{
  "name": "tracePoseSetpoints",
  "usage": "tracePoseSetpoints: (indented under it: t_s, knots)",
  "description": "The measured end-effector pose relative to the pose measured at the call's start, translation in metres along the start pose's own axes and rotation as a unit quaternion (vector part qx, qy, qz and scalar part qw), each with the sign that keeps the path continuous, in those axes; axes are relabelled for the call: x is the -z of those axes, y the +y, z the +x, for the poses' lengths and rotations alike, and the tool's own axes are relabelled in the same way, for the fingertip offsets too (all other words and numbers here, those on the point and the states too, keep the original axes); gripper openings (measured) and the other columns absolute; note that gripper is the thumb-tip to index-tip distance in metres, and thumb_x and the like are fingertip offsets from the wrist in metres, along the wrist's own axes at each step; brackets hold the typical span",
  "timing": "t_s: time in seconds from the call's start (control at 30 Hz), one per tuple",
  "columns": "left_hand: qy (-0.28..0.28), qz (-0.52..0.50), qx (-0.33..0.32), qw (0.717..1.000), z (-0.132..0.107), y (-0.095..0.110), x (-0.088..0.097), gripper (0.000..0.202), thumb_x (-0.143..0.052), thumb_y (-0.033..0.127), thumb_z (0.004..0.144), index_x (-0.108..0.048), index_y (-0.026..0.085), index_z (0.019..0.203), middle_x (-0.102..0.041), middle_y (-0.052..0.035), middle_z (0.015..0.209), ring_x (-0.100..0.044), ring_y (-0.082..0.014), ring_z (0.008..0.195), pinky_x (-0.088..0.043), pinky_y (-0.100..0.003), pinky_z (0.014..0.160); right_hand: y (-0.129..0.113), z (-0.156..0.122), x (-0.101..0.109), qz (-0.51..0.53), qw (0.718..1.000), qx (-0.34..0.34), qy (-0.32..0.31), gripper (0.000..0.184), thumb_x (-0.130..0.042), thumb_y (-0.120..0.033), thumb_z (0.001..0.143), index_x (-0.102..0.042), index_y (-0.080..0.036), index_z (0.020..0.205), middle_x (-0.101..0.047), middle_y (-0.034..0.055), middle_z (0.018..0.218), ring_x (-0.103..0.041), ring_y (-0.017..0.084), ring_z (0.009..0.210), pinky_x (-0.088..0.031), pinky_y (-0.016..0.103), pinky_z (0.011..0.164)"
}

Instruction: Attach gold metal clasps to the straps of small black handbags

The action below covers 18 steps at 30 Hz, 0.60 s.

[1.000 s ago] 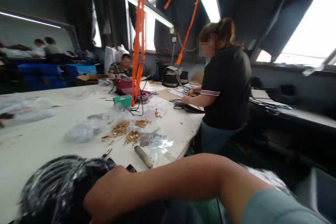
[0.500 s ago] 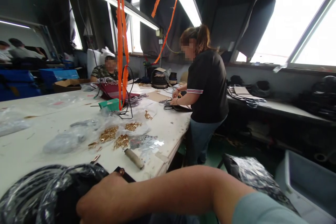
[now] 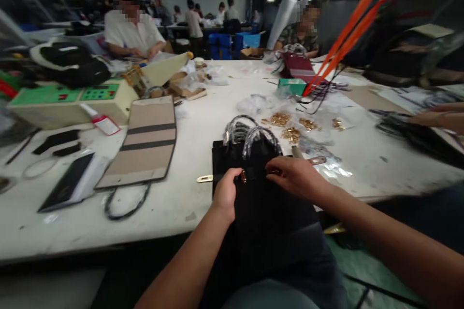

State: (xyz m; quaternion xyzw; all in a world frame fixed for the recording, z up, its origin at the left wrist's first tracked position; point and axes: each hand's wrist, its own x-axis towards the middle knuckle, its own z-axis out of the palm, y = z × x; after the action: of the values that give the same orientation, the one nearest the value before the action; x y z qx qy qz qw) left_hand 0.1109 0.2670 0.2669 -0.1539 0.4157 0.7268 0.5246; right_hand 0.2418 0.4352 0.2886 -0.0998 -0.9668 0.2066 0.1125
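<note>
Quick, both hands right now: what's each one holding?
Left hand: closed, gripping the black bag.
Right hand: closed, pinching the same bag's upper edge.

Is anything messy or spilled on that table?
Yes. Small gold bits lie in loose heaps on the table behind the black bag, not in any box. The left hand and right hand both hold that bag at its top.

2 bare forearms; left grip [image 3: 226,193], right grip [image 3: 295,177] bare-fingered; grey-blue garment [image 3: 270,299] at bottom edge.
</note>
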Motion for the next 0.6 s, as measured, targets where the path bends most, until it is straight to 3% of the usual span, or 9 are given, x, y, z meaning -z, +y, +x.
tracePoseSetpoints:
  t_s: [0.27,0.43,0.6]
  knots:
    - [-0.007,-0.007,0.013,1.0,0.002,-0.006,0.007,0.019,-0.066,0.031,0.081,-0.07,0.012,0.085,-0.069,-0.0075,0.072,-0.066,-0.0198,0.059,-0.057,-0.031,0.063,0.01,-0.002,0.002,-0.045,0.992,0.115,0.004,0.019,-0.058,-0.027,0.103,-0.073,-0.022,0.115,-0.069,0.0051,0.107,-0.068,0.017,0.09,-0.051,0.029,0.078]
    - [-0.006,-0.015,0.01,1.0,0.006,-0.005,0.008,0.017,-0.067,0.028,0.081,-0.07,0.012,0.085,-0.069,-0.0063,0.075,-0.065,-0.0164,0.06,-0.056,-0.027,0.065,0.016,-0.001,-0.001,-0.036,0.99,0.138,0.013,0.021,-0.058,-0.026,0.104,-0.073,-0.021,0.117,-0.069,0.0054,0.108,-0.068,0.016,0.091,-0.052,0.029,0.077]
    - [-0.019,-0.026,0.039,0.999,0.003,-0.003,0.006,0.021,-0.063,0.03,0.084,-0.07,0.011,0.084,-0.069,-0.0078,0.074,-0.065,-0.0174,0.06,-0.058,-0.03,0.067,0.017,0.0,0.002,-0.021,0.99,0.14,0.004,0.021,-0.059,-0.026,0.104,-0.073,-0.02,0.118,-0.07,0.0062,0.109,-0.068,0.017,0.092,-0.054,0.03,0.079]
